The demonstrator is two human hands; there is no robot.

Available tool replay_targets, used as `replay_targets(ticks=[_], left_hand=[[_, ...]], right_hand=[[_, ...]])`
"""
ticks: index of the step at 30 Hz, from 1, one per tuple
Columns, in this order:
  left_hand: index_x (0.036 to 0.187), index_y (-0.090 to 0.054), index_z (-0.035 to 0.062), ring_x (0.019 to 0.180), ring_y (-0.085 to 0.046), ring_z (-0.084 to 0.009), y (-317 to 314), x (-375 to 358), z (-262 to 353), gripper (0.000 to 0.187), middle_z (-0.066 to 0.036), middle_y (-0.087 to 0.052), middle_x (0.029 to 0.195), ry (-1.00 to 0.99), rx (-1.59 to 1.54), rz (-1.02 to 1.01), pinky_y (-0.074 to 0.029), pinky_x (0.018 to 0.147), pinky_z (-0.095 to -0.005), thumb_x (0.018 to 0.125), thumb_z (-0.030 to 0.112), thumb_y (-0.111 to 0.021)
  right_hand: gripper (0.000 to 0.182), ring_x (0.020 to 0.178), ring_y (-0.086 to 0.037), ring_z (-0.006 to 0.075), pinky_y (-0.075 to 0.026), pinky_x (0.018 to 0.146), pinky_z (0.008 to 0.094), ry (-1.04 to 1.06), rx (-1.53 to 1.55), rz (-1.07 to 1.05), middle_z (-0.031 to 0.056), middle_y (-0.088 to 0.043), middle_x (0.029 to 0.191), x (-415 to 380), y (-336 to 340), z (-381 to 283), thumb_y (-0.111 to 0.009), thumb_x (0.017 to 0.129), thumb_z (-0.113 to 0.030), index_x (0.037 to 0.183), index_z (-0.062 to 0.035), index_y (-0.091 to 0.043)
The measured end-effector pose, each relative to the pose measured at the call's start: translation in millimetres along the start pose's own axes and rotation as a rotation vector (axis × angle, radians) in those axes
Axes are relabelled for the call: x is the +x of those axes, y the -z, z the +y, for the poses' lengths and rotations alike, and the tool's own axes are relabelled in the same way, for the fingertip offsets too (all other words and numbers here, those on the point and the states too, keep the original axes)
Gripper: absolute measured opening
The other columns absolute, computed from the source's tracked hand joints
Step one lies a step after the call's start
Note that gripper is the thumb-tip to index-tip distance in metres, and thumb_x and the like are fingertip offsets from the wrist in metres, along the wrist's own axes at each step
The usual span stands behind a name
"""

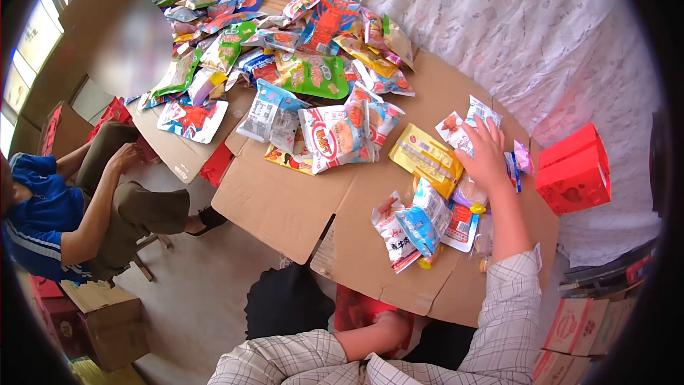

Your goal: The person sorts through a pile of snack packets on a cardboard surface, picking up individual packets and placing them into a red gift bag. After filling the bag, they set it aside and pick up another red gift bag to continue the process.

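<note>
My right hand [486, 157] reaches over the right part of the cardboard-covered table, fingers spread and touching a small white-and-red snack packet [453, 132]. Around it lie a yellow snack bag [420, 157], a blue-and-white packet [422, 224], a white-and-red packet [392, 232] and a purple packet [524, 158]. Down at my lap, my left hand [385, 329] is lowered into a red box [349, 306] between my knees. Its fingers are hidden inside, so I cannot see what they hold.
A big heap of snack bags [313, 75] covers the table's far left. An upright red gift box [573, 171] stands beyond the right edge. Another person [64, 207] in blue sits at left. Cartons [107, 321] stand on the floor. White printed sheeting [499, 21] hangs behind.
</note>
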State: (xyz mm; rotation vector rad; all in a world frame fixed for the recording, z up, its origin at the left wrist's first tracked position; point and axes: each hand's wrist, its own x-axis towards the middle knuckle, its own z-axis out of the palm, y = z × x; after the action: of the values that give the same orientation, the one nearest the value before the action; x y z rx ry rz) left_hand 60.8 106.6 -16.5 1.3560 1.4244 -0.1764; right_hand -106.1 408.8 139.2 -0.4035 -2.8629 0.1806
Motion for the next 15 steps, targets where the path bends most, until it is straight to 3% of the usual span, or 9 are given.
replay_targets(ticks=[1,2,5,10,12,13,15], left_hand=[[0.132,-0.057,-0.0043,0.105,-0.066,-0.0464,-3,5,1,0.073,-0.021,-0.059,0.133,-0.002,0.005,0.001,-0.056,0.077,-0.0564,0.074,0.032,-0.083],[0.134,-0.054,-0.0045,0.106,-0.065,-0.0475,-9,11,2,0.076,-0.022,-0.058,0.134,0.044,-0.043,0.032,-0.056,0.078,-0.0567,0.074,0.031,-0.083],[0.138,-0.05,-0.0049,0.109,-0.063,-0.0492,-15,22,2,0.08,-0.023,-0.056,0.136,0.094,-0.11,0.043,-0.055,0.081,-0.0577,0.074,0.031,-0.083],[0.137,-0.051,-0.0049,0.109,-0.063,-0.05,-17,17,0,0.077,-0.022,-0.057,0.136,0.102,-0.116,0.125,-0.054,0.08,-0.06,0.075,0.029,-0.081],[0.137,-0.052,-0.0028,0.108,-0.064,-0.0493,-18,25,-2,0.07,-0.022,-0.058,0.134,0.123,-0.094,0.109,-0.054,0.079,-0.0616,0.079,0.027,-0.078],[0.137,-0.052,-0.0028,0.108,-0.064,-0.0493,-17,25,-1,0.07,-0.022,-0.058,0.134,0.126,-0.097,0.108,-0.054,0.079,-0.0616,0.079,0.027,-0.078],[0.136,-0.056,0.0008,0.107,-0.064,-0.0479,-14,22,-1,0.06,-0.021,-0.061,0.131,0.106,-0.119,0.153,-0.053,0.078,-0.0631,0.084,0.028,-0.071]], right_hand=[[0.058,0.142,-0.034,0.04,-0.029,0.117,0.046,-0.083,-0.269,0.023,0.0182,-0.045,0.149,2,-5,5,-0.068,0.087,-0.028,0.14,-0.0122,-0.053],[0.066,0.144,-0.027,0.0443,-0.027,0.117,0.0494,-0.192,-0.217,-0.061,0.0182,-0.039,0.154,6,-15,18,-0.068,0.088,-0.038,0.146,-0.0152,-0.047],[0.064,0.143,-0.03,0.0449,-0.029,0.116,0.0498,-0.26,-0.126,-0.181,0.0177,-0.039,0.154,6,-16,17,-0.067,0.089,-0.038,0.145,-0.0133,-0.048],[0.06,0.133,-0.047,0.0378,-0.04,0.107,0.044,-0.182,-0.033,-0.269,0.0211,-0.049,0.145,-3,12,4,-0.066,0.089,-0.038,0.138,-0.0065,-0.054],[0.055,0.126,-0.054,0.0365,-0.044,0.103,0.0432,-0.34,-0.008,-0.434,0.0239,-0.057,0.134,-2,39,-15,-0.065,0.09,-0.035,0.135,-0.0035,-0.056],[0.055,0.126,-0.054,0.0365,-0.044,0.103,0.0432,-0.337,-0.005,-0.436,0.0239,-0.057,0.134,-2,35,-9,-0.065,0.09,-0.035,0.135,-0.0035,-0.056],[0.051,0.122,-0.056,0.0396,-0.045,0.101,0.0448,-0.353,0.18,-0.089,0.0259,-0.061,0.127,1,25,23,-0.065,0.09,-0.03,0.133,-0.003,-0.058]])
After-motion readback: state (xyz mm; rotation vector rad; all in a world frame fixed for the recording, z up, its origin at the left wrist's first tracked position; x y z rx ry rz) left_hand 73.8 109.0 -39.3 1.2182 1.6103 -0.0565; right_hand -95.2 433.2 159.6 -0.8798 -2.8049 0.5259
